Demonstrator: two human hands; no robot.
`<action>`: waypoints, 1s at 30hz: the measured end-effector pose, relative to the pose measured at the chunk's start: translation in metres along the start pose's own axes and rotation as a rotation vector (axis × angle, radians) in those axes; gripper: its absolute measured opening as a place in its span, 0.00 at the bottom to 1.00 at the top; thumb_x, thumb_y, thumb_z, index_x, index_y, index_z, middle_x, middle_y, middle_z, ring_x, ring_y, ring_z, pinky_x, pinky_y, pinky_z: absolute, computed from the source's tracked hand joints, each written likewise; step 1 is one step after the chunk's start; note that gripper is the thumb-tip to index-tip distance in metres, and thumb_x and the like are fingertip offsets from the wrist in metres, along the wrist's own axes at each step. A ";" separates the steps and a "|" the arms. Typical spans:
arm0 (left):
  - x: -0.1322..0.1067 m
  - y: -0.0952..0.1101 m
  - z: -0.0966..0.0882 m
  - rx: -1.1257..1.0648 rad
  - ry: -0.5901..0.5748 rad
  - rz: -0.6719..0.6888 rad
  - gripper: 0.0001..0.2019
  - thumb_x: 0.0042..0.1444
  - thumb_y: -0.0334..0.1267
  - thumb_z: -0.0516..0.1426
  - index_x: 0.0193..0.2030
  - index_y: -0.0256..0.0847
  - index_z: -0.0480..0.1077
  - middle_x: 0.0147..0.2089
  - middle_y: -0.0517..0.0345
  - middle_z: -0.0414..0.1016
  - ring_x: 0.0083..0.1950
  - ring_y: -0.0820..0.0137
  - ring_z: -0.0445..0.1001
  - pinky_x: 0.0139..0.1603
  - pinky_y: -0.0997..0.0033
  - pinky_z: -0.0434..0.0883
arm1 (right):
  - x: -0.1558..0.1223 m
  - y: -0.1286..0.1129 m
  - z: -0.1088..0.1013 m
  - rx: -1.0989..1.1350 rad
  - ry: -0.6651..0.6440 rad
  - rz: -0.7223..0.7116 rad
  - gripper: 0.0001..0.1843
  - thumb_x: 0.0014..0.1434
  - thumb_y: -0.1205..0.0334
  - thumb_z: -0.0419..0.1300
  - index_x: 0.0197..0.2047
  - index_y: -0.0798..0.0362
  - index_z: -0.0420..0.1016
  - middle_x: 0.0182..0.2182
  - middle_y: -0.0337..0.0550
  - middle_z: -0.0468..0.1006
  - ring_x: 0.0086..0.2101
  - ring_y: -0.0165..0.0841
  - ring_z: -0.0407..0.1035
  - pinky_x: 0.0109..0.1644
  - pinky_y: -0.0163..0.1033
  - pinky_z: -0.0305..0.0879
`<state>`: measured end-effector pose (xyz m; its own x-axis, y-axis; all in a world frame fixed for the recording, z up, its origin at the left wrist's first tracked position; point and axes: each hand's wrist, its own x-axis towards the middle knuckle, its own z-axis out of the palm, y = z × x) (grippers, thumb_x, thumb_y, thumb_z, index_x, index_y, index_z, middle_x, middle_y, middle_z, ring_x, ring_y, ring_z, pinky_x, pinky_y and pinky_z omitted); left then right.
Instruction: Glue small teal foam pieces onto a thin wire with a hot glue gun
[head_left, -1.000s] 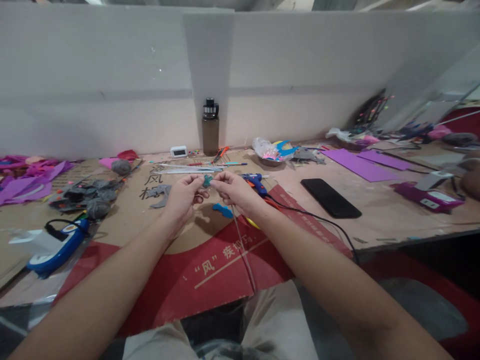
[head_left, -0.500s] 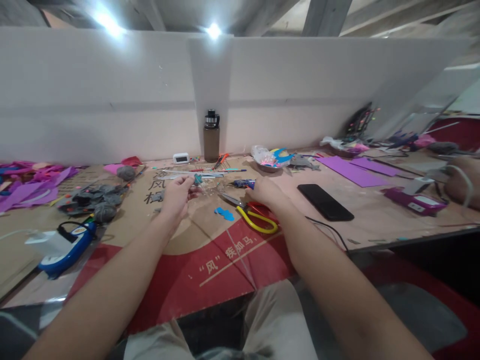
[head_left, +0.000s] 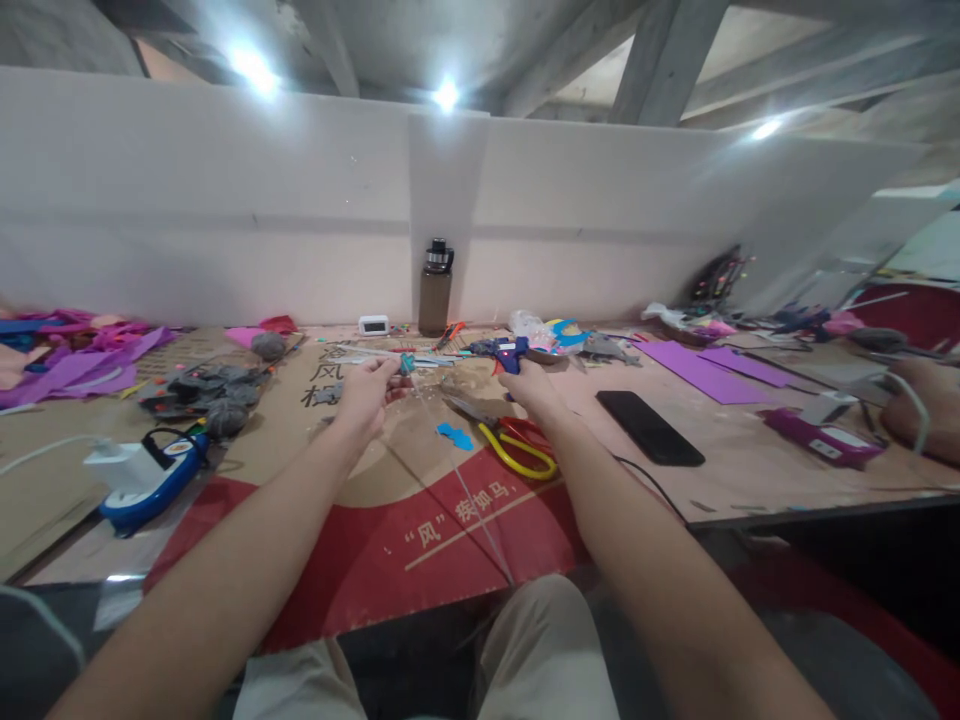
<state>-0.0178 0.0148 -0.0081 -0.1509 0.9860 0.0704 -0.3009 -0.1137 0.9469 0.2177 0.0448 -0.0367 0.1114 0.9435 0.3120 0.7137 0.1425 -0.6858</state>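
My left hand is closed in a pinch on a small teal foam piece, held a little above the cardboard sheet. A thin clear strand runs down from that piece toward my lap. My right hand is closed around the handle of a blue glue gun, lifted with its nozzle pointing left toward the teal piece. Yellow-and-red scissors lie on the cardboard just below my right wrist. A small blue foam scrap lies between my hands.
A brown bottle and a white clock stand by the back wall. A black phone lies right of my arm. Grey felt balls, purple scraps and a blue device sit left; purple sheets right. Another person's hand rests far right.
My right hand let go of the teal piece, reached right and picked up the glue gun, lifting it off the cardboard. The left hand kept the teal piece. The view tilted up.
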 end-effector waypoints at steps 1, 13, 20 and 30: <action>0.001 0.000 -0.001 0.001 0.005 -0.002 0.04 0.50 0.32 0.59 0.31 0.34 0.69 0.25 0.58 0.74 0.22 0.77 0.73 0.21 0.81 0.66 | -0.002 -0.006 0.002 0.048 -0.015 0.006 0.14 0.52 0.65 0.52 0.42 0.55 0.71 0.31 0.48 0.78 0.29 0.35 0.73 0.31 0.38 0.68; 0.008 -0.011 -0.005 -0.002 -0.010 0.036 0.06 0.50 0.35 0.61 0.32 0.35 0.70 0.27 0.57 0.75 0.26 0.74 0.76 0.25 0.79 0.69 | -0.036 -0.049 0.005 0.601 -0.205 -0.264 0.12 0.53 0.58 0.58 0.41 0.51 0.66 0.29 0.36 0.71 0.23 0.27 0.59 0.29 0.36 0.61; 0.002 -0.007 0.000 -0.019 0.013 0.066 0.05 0.51 0.34 0.60 0.32 0.35 0.69 0.27 0.59 0.74 0.25 0.74 0.76 0.25 0.78 0.69 | -0.038 -0.047 0.009 0.368 -0.119 -0.406 0.12 0.56 0.60 0.57 0.44 0.52 0.69 0.37 0.45 0.76 0.36 0.37 0.69 0.46 0.46 0.66; 0.004 -0.011 -0.001 -0.012 0.001 0.102 0.08 0.49 0.37 0.62 0.33 0.36 0.69 0.28 0.59 0.73 0.26 0.73 0.76 0.26 0.77 0.70 | -0.048 -0.061 -0.002 0.217 -0.092 -0.494 0.16 0.58 0.63 0.56 0.50 0.53 0.70 0.44 0.50 0.77 0.44 0.41 0.70 0.51 0.48 0.64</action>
<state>-0.0164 0.0193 -0.0187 -0.1823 0.9691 0.1661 -0.2955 -0.2151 0.9308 0.1702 -0.0095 -0.0090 -0.2689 0.7694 0.5795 0.5055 0.6248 -0.5950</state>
